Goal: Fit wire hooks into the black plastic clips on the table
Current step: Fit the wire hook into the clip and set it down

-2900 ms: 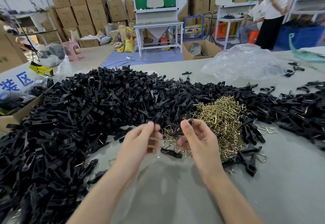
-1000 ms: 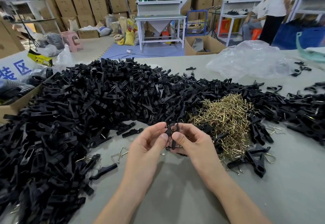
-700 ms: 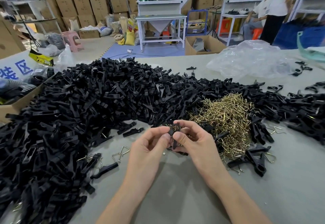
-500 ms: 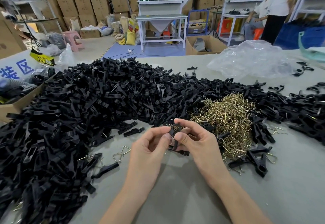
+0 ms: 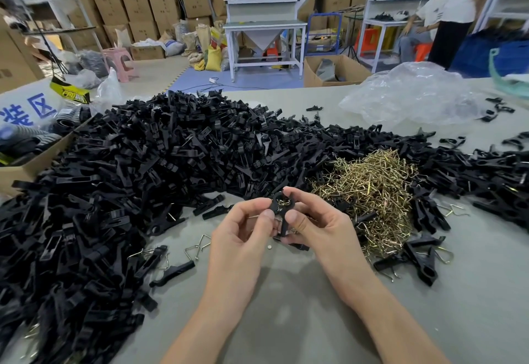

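Hands drawn together since earlier | left hand (image 5: 243, 237) and right hand (image 5: 317, 226) fingers pinch one black clip (image 5: 278, 211), wire hook (image 5: 282, 202) at its head | just left of hook pile (image 5: 372, 186), above worktop (image 5: 286, 323)

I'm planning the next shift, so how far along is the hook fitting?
Barely started, by the look of it. Done: a few fitted clips with wire showing lie right of the wire hook pile. In hand: the left hand and right hand pinch one black clip with brass wire at its head. Left: the huge clip heap across the table, and most of that hook pile.
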